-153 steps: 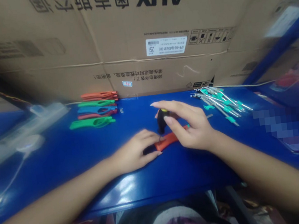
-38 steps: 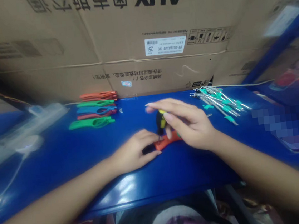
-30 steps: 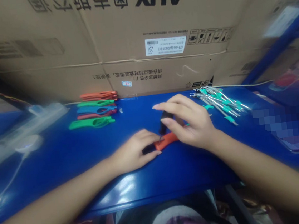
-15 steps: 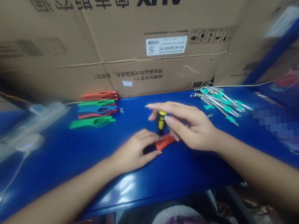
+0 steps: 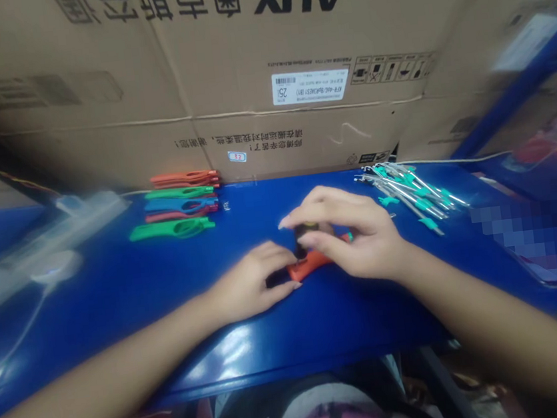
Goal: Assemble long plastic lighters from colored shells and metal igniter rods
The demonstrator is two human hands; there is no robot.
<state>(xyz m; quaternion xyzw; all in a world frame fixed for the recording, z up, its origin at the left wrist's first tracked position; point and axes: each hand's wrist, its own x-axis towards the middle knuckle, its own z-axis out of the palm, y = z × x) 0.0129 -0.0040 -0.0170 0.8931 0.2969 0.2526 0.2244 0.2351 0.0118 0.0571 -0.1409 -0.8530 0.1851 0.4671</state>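
An orange plastic handle (image 5: 309, 264) lies flat in the middle of the blue table (image 5: 168, 295). My left hand (image 5: 254, 284) presses down on its left end, fingers curled over it. My right hand (image 5: 352, 237) is closed round a short black and yellow screwdriver (image 5: 304, 236), which stands upright with its tip on the orange handle. The fingers hide most of the screwdriver's grip.
Several orange, green, blue and red plastic handles (image 5: 180, 207) lie stacked at the back left. A heap of metal blades with teal ends (image 5: 410, 194) lies at the back right. Large cardboard boxes (image 5: 253, 71) wall off the far edge. A white plastic object (image 5: 57, 251) sits far left.
My right hand's fingers have folded down over the screwdriver's top, after opening and closing on it several times. The left hand and the orange handle have stayed put.
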